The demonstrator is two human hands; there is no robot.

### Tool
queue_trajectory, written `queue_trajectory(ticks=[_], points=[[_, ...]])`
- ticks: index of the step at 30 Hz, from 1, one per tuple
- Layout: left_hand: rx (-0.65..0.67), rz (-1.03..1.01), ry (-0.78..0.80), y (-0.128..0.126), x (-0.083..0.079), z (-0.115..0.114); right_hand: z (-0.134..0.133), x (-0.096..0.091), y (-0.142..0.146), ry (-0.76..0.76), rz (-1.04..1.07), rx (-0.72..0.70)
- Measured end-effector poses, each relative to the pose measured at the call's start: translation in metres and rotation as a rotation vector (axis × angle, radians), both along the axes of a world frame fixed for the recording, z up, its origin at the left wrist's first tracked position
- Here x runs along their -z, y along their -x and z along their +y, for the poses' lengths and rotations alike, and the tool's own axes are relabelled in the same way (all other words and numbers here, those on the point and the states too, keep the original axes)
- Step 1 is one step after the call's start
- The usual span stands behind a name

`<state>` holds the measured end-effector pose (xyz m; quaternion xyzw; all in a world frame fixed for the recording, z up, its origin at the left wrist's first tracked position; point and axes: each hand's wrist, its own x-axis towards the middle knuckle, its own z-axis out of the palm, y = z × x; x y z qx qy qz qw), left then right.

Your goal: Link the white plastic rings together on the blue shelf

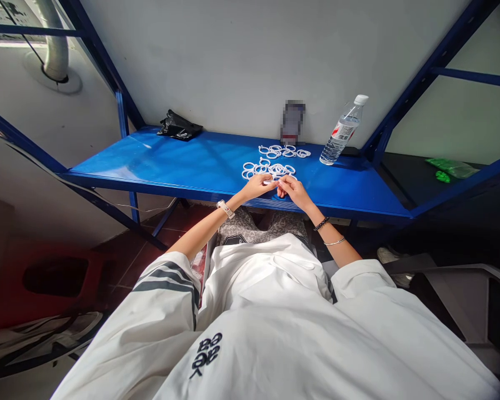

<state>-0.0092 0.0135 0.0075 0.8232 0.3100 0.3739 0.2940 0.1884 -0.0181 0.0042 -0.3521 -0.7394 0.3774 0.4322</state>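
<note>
Your white shirt fills the foreground; past it, your left hand and right hand come together at the near edge of the blue table, whether clamped on anything I cannot tell, with white rings clustered just beyond

A wide, low path ran over the blue bench from its left edge to the front cluster of white rings. Another passage lay from that cluster to the right front corner. The left hand and right hand, fingertips together, blocked the rings from the front edge. Behind, a back cluster and a pixelated upright object stood in the way. A black bag obstructed the back left corner, a bottle the stretch near the back right; the wall closed the back edge.
</note>
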Motion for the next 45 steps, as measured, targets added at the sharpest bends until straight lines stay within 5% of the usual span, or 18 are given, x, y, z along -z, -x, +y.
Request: queue_trajectory(ticks=[45], points=[[0.045,-0.105,0.143,0.000,-0.008,-0.009,-0.001,0.000,0.002,-0.090,-0.047,0.113]])
